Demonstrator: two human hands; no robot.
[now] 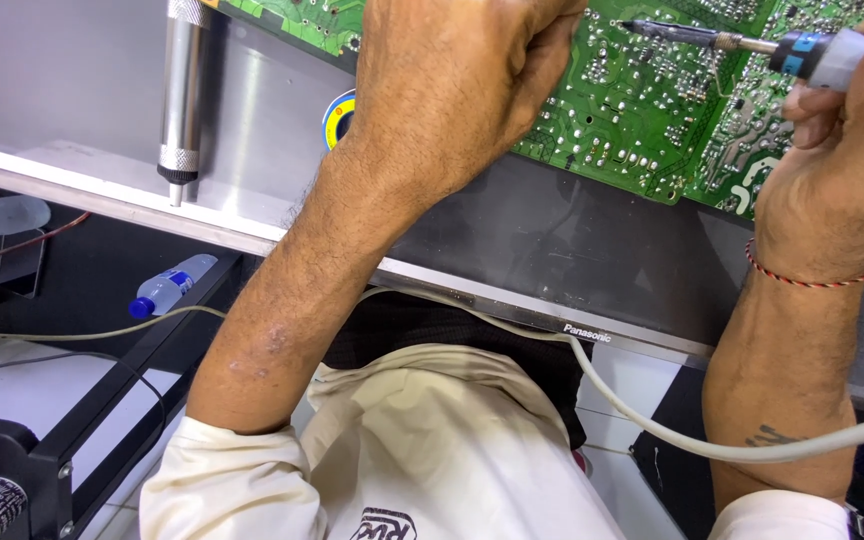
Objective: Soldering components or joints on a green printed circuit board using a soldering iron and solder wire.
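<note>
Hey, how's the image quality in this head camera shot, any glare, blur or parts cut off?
In the head view, lighting is bright and even; soft glare streaks the grey metal panel and the dark glossy surface. The green circuit board and soldering iron are sharp. The left hand and right hand are cropped by the frame's top and right edges. Straight edges bow slightly, suggesting a wide lens.

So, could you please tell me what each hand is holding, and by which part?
The right hand holds a soldering iron by its handle. The left hand is closed in a fist over the green circuit board; what it holds cannot be told.
</note>
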